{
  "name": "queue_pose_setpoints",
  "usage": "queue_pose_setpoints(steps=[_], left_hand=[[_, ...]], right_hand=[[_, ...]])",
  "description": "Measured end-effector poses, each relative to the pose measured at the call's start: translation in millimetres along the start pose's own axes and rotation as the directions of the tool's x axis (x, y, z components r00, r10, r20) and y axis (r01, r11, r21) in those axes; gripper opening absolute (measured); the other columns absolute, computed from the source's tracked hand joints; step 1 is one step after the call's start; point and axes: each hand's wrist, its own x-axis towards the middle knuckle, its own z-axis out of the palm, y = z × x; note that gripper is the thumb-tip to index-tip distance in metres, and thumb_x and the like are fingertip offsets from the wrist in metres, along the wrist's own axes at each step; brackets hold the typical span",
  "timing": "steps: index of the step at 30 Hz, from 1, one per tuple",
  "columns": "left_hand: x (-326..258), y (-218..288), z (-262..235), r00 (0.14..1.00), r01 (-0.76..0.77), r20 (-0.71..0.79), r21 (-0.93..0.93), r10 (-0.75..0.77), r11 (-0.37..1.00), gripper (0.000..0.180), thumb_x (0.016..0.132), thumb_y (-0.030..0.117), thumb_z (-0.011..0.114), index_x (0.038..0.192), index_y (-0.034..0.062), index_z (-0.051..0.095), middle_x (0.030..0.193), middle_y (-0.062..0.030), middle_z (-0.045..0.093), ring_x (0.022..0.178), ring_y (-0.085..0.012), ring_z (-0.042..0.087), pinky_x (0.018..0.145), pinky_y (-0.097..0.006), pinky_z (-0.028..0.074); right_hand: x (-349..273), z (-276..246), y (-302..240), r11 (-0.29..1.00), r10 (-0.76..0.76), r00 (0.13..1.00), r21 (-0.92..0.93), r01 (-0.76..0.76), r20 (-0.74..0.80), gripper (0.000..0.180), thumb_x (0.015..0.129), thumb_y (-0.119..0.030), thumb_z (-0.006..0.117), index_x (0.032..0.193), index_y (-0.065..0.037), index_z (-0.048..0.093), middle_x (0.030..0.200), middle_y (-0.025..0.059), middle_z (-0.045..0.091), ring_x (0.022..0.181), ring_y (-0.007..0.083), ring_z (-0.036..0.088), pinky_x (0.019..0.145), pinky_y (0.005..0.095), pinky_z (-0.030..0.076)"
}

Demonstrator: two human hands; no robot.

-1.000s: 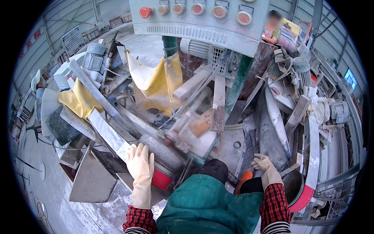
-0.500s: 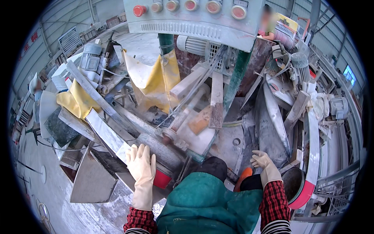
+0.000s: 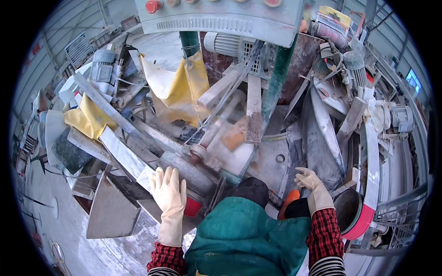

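An industrial workshop is indicated by a control box [image 3: 218, 23] at 12 o'clock and a motor [image 3: 354, 64] at 2 o'clock.

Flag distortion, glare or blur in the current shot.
Head view: white strip at right bows along the rim, corners black; head view: window at far right bright; head view: left hand and right hand reasonably sharp.

Control box [image 3: 221, 23] ahead, above motor [image 3: 224, 43]; sheet [image 3: 182, 89] left of motor; bars [image 3: 123, 154] at either side.
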Motion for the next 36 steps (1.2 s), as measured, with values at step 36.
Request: queue_pose_setpoints(steps=[36], left_hand=[[-31.2,-23.3,-10.7,0.931,-0.232,-0.349,-0.337,0.108,0.912,0.045,0.052,0.013,0.072,0.09,-0.0001,0.052,0.098,-0.0216,0.047,0.081,-0.0413,0.047,0.073,-0.049,0.039]], right_hand=[[-86.0,361.8,-170.5,0.76,-0.639,0.542,0.557,0.334,0.546,0.048,0.09,-0.016,0.063,0.135,-0.008,0.049,0.106,0.0079,0.065,0.095,0.0144,0.061,0.081,0.0289,0.049]])
